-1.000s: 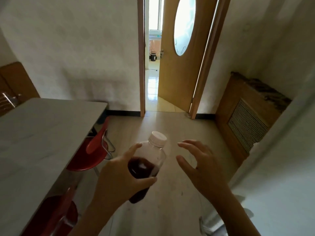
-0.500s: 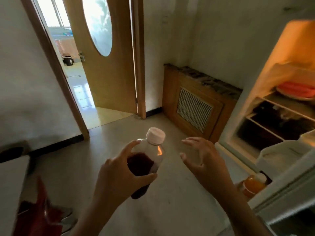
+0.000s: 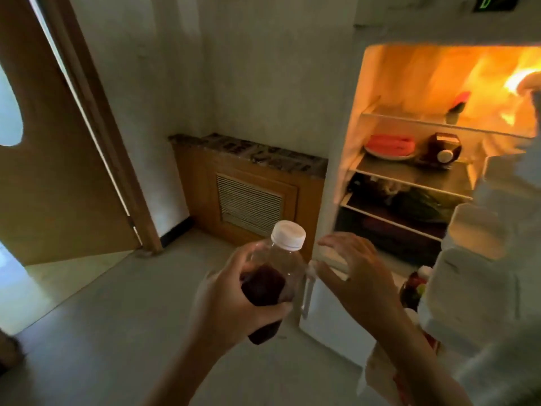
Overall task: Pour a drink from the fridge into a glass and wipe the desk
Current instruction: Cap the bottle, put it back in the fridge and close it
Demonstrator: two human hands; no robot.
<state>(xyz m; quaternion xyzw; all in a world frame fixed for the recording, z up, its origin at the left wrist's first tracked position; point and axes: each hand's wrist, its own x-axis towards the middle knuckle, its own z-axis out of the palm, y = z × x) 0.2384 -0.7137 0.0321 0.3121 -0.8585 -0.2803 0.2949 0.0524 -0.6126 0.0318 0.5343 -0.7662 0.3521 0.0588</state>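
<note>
My left hand (image 3: 234,300) grips a clear plastic bottle (image 3: 278,271) with a white cap, tilted slightly right and about half full of dark red drink. My right hand (image 3: 360,273) hovers just right of the bottle, fingers spread and relaxed, holding nothing. The fridge (image 3: 424,159) stands open at the right, lit orange inside. Its white door (image 3: 491,273) swings out at the far right. No glass or desk is in view.
Fridge shelves hold a plate of red food (image 3: 390,146), a dark jar (image 3: 443,148) and dark items lower down. A bottle (image 3: 414,288) sits in the door rack. A wooden radiator cover (image 3: 248,194) stands against the wall. A wooden door (image 3: 58,177) hangs open at left.
My view has swung right from the table and doorway to the open fridge. Both hands keep the same pose, the left still holding the bottle.
</note>
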